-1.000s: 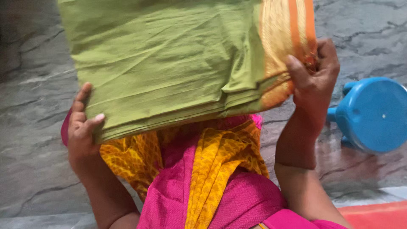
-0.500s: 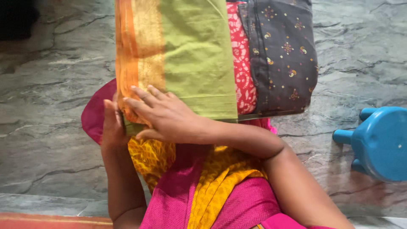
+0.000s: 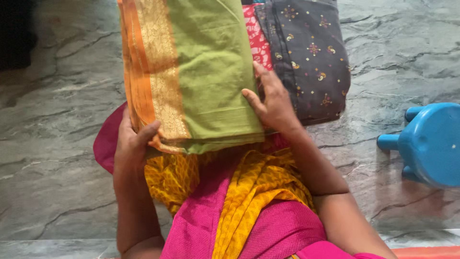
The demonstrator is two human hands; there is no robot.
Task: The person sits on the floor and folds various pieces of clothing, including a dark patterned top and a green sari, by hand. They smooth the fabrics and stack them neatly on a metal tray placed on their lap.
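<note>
A folded green cloth (image 3: 211, 72) with an orange and gold border runs lengthwise away from me. My left hand (image 3: 132, 146) grips its near left corner at the orange border. My right hand (image 3: 273, 103) holds its right edge, fingers spread along the fold. Beside it on the floor lie a red printed cloth (image 3: 256, 36) and a folded dark cloth (image 3: 311, 57) with small coloured motifs. Below the hands, pink and yellow fabric (image 3: 239, 211) covers my lap.
The floor (image 3: 52, 144) is grey veined stone. A blue plastic stool (image 3: 429, 144) lies on its side at the right. Something dark (image 3: 14, 33) sits at the top left corner. An orange strip (image 3: 426, 252) shows at the bottom right.
The green cloth has been turned from crosswise to lengthwise, its orange border now on the left. My right hand moved from the near left part of the cloth to its right edge.
</note>
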